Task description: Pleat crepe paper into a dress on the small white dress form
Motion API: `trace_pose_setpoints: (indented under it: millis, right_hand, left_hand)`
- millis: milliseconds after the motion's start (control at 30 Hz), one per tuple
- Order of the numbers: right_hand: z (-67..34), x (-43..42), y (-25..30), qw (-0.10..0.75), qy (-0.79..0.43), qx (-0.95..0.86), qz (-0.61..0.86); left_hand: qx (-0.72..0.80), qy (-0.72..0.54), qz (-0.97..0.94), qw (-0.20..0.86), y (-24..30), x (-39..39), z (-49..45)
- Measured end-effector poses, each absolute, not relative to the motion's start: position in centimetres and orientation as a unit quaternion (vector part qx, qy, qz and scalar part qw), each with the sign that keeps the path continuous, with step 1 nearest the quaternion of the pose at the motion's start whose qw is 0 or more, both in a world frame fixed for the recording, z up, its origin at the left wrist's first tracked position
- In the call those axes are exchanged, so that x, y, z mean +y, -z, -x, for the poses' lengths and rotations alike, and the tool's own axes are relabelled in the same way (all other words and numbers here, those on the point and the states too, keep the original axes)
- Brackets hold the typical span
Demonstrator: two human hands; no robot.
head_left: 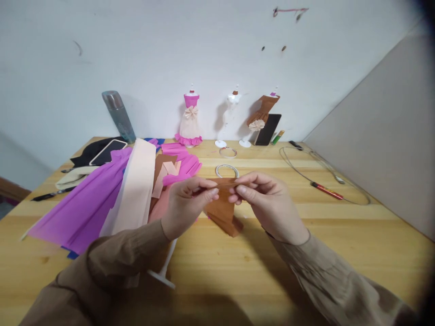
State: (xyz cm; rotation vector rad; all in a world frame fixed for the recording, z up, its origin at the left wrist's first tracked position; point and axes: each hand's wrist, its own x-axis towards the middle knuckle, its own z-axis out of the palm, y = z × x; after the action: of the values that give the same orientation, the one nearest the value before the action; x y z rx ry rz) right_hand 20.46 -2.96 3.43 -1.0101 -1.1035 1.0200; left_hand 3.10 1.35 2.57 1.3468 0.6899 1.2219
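Observation:
Between my two hands a piece of brown crepe paper [222, 206] hangs over the table, its top edge pinched at both ends. My left hand [190, 199] grips the left end between thumb and index finger. The right end sits in the pinch of my right hand [268, 199]. Just behind the paper lies a roll of tape [227, 171]. Under my left wrist a white stand [163, 276] shows, its upper part hidden by my hand and sleeve.
Purple crepe paper [84, 203] and a cream strip [136, 181] pile up at left. Along the wall stand a bottle [118, 115], a pink-dressed mini mannequin [190, 117], a bare one [232, 117] and a brown-dressed one [265, 111]. A cable [299, 174] and red pen-like tool [326, 190] lie right.

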Motion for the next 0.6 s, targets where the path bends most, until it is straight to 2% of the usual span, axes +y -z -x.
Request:
trace_pose_setpoints:
  millis: [600]
  right_hand:
    - [-20.5, -2.9, -2.9, 0.646, -0.421, -0.468, 0.431]
  left_hand:
    - [0.314, -0.51, -0.478, 0.642, -3.6, 1.3, -3.2]
